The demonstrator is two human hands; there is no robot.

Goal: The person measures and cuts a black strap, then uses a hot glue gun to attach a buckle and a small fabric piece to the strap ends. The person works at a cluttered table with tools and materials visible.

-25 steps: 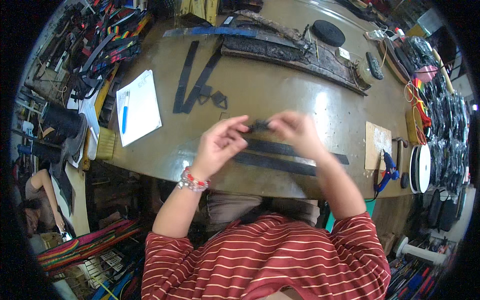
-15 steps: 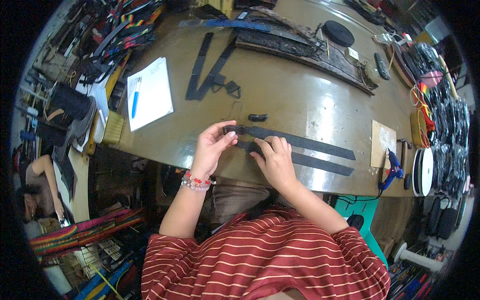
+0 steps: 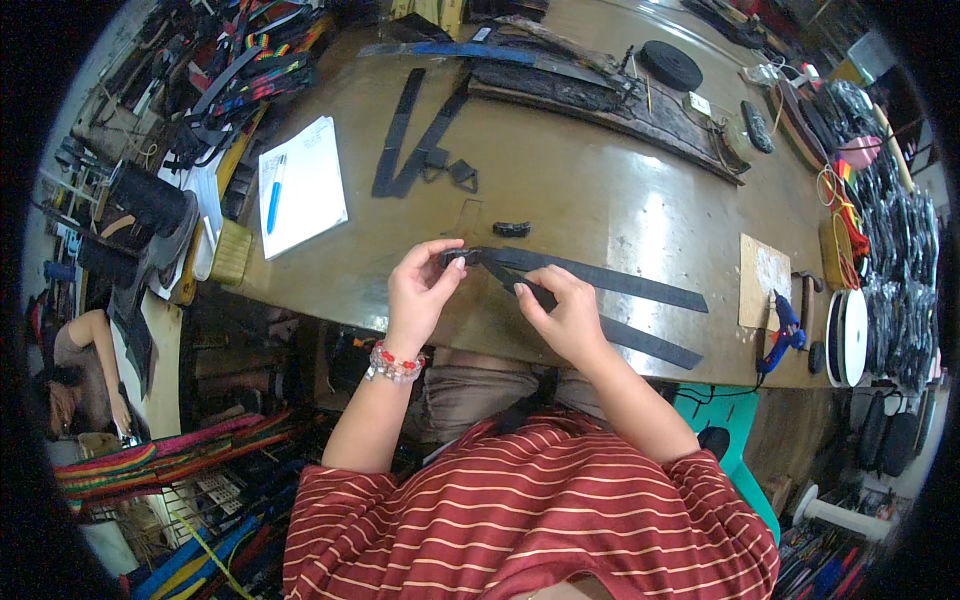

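Close to the table's near edge, my left hand (image 3: pixel 420 290) pinches a small black buckle (image 3: pixel 455 257) between thumb and fingers. A black webbing strap (image 3: pixel 630 281) runs from it to the right, flat on the table. My right hand (image 3: pixel 568 312) grips the strap's lower tail (image 3: pixel 655 345), which slants up to the buckle and comes out beyond the hand. Just beyond the buckle lies a short black curved piece (image 3: pixel 512 229). The fingers partly cover the buckle, so its exact shape is hidden.
Farther off lie another folded black strap (image 3: pixel 400 130) with triangular rings (image 3: pixel 463 175), and a notepad (image 3: pixel 305 190) with a blue pen (image 3: pixel 273 205). A blue glue gun (image 3: pixel 785 335) stands at right beside a white reel (image 3: pixel 850 338). A co-worker's arm (image 3: pixel 98 345) shows far left.
My right hand has moved slightly right and pulled the lower tail aside, so the two strap lengths spread farther apart. My left hand keeps its hold on the buckle.
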